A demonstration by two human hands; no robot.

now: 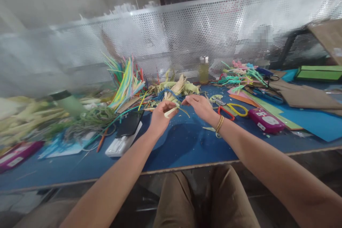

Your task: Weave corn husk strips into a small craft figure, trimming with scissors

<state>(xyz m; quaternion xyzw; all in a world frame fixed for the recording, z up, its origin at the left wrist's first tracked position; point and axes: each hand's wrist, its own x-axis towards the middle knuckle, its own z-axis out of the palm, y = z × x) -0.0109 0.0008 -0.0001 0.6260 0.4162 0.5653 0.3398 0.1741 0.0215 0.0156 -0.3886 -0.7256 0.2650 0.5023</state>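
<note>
Left hand [159, 117] and right hand [199, 107] both pinch one pale leaf strip [171, 111]; scissors [232, 110] beside, mid-desk.

A blue table [173, 146] carries the lot. Mid-back lies a heap of husks [177, 87], with a bottle [203, 70] standing just right of it and straws [125, 82] fanned to the left. A phone [130, 123] rests on a white box [120, 145]. Scissors [236, 108] and a pink case [263, 120] lie right, near brown card [301, 96]; a green box [319, 73] sits far right.
</note>
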